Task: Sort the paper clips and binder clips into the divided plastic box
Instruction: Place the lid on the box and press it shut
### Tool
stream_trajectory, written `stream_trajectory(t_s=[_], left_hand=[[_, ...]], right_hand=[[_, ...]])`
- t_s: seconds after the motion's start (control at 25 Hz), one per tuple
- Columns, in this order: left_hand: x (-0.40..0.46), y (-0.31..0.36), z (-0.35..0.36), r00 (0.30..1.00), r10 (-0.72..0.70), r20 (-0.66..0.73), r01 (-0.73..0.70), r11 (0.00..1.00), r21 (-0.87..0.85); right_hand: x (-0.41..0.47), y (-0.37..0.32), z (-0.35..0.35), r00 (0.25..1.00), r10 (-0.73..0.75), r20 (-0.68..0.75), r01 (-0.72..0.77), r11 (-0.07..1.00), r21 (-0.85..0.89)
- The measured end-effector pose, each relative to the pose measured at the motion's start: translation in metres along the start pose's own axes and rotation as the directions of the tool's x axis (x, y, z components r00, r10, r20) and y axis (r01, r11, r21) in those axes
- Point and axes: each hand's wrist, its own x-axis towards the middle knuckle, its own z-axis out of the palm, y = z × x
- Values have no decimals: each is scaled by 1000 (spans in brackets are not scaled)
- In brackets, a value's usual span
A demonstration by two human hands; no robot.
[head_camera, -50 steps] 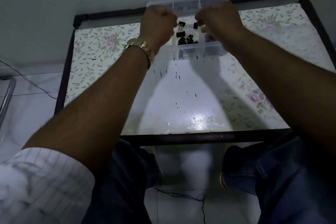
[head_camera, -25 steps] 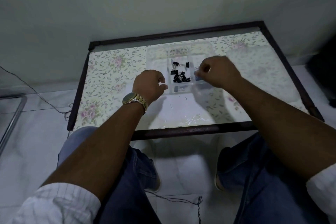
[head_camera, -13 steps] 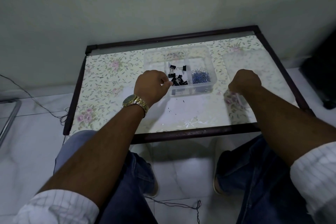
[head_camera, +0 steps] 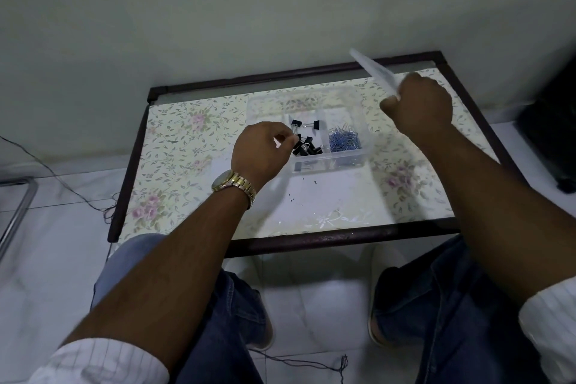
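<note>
The clear divided plastic box (head_camera: 327, 162) stands uncovered on the flowered table (head_camera: 187, 150), toward the back. Several black binder clips (head_camera: 307, 146) lie in its middle compartment and a heap of blue paper clips (head_camera: 344, 140) in its right one. My left hand (head_camera: 258, 150) covers the box's left part, its fingers pinched at the rim right beside the binder clips. My right hand (head_camera: 417, 106) is raised to the right of the box, closed on the clear lid (head_camera: 377, 72), which sticks up and back, tilted.
Small dark specks (head_camera: 296, 193) dot the table in front of the box. A wall runs close behind the table. A black object (head_camera: 554, 140) sits on the floor to the right, and a cable (head_camera: 62, 184) and a metal tube (head_camera: 15, 212) to the left.
The lid has come off the box: my right hand carried it to the right, then lifted it up and back. My left hand has stayed at the box's left front.
</note>
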Motion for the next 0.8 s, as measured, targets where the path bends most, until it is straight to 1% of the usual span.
stream_trajectory(t_s=[0.08, 0.16, 0.24, 0.32, 0.36, 0.44, 0.52, 0.56, 0.6, 0.64, 0.68, 0.72, 0.76, 0.8], left_hand=[[2, -1, -1, 995, -10, -100, 3, 998, -68], [7, -6, -6, 978, -74, -196, 37, 982, -187], [16, -18, -15, 957, -160, -241, 81, 948, -306], [23, -34, -28, 936, -212, -281, 87, 912, -400], [27, -44, -35, 922, -220, -319, 63, 897, -437], [32, -60, -49, 890, -203, -409, -5, 892, -453], [37, -74, -63, 885, -131, -447, -83, 900, -427], [38, -77, -68, 890, -115, -442, -103, 892, -440], [37, -74, -72, 893, -145, -426, -92, 868, -488], [36, -72, -73, 890, -189, -416, -72, 842, -535], [37, -69, -73, 878, -237, -416, -55, 813, -579], [37, -66, -70, 864, -283, -416, -43, 781, -622], [38, -64, -68, 848, -333, -411, -29, 746, -665], [39, -61, -65, 836, -380, -397, -13, 708, -706]], right_hand=[[-5, -22, -9, 988, -143, -59, 144, 990, 10], [-15, -44, -14, 940, -335, -71, 338, 940, 44], [-26, -63, -16, 844, -529, -81, 535, 840, 86], [-37, -79, -13, 720, -687, -95, 694, 712, 105], [-44, -87, -11, 667, -739, -100, 745, 658, 108], [-54, -97, -6, 598, -789, -143, 801, 586, 120], [-54, -96, -7, 578, -783, -228, 816, 560, 144], [-51, -93, -10, 590, -759, -275, 807, 566, 169], [-47, -88, -12, 624, -715, -317, 781, 589, 207], [-43, -83, -14, 686, -640, -345, 726, 630, 275], [-39, -79, -14, 771, -530, -354, 636, 671, 381], [-38, -77, -14, 858, -393, -331, 512, 689, 513], [-38, -76, -13, 925, -258, -280, 380, 669, 638], [-38, -74, -10, 963, -155, -219, 267, 635, 725]])
